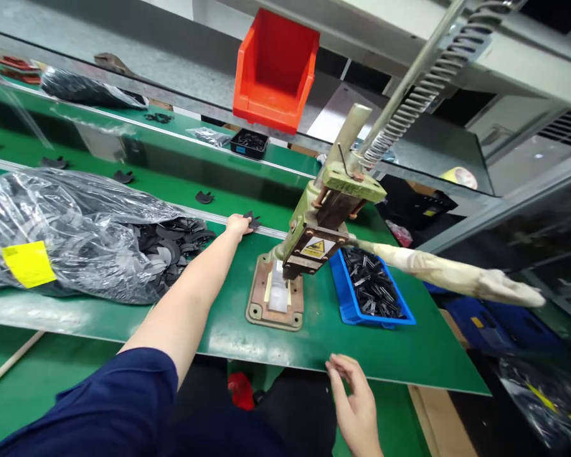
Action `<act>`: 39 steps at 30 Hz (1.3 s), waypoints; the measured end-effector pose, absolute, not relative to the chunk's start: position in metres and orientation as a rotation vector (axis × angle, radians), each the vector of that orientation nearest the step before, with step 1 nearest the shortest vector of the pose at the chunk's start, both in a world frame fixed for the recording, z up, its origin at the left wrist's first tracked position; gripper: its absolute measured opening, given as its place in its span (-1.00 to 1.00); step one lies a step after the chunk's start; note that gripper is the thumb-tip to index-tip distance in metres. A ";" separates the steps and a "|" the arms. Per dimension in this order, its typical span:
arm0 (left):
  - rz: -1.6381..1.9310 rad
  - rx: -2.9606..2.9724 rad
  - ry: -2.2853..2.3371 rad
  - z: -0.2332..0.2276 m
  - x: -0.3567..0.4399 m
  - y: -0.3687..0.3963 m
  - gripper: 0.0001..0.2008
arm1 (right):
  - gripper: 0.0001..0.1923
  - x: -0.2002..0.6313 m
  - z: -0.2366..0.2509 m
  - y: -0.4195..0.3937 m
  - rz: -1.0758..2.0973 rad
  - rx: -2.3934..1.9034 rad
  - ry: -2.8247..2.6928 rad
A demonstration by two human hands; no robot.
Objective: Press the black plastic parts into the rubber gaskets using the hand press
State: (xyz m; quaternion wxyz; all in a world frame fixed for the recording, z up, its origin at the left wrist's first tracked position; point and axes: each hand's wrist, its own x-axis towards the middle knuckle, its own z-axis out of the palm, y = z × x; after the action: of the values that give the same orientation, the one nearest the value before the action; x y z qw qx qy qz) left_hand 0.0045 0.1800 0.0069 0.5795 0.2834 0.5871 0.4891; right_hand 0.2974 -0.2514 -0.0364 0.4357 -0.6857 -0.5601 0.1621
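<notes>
1. Nearest me, my right hand (pixel 354 400) hovers at the green table's (pixel 228 330) front edge, below the hand press (pixel 309 247), fingers loosely apart, empty.
2. My left hand (pixel 238 224) reaches left of the press, fingertips pinched on a black flat part (pixel 253 221).
3. Left of the press, more black parts spill from a clear plastic bag (pixel 66 235).
4. Right of the press sits a blue tray (pixel 368 289) of black pieces.

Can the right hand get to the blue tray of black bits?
Probably yes. The right hand rests at the table's near edge, and only bare green mat lies between it and the blue tray.
</notes>
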 end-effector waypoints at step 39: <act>1.029 1.390 1.142 -0.093 -0.030 0.000 -0.44 | -0.59 0.449 0.035 -0.101 -0.061 -2.462 -1.369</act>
State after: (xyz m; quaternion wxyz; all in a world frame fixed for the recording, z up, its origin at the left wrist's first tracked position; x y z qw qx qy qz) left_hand -0.0297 0.0000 -0.0931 0.5096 0.5771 0.4740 0.4272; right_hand 0.4494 -0.1010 0.0352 0.1610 -0.8624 -0.4795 -0.0214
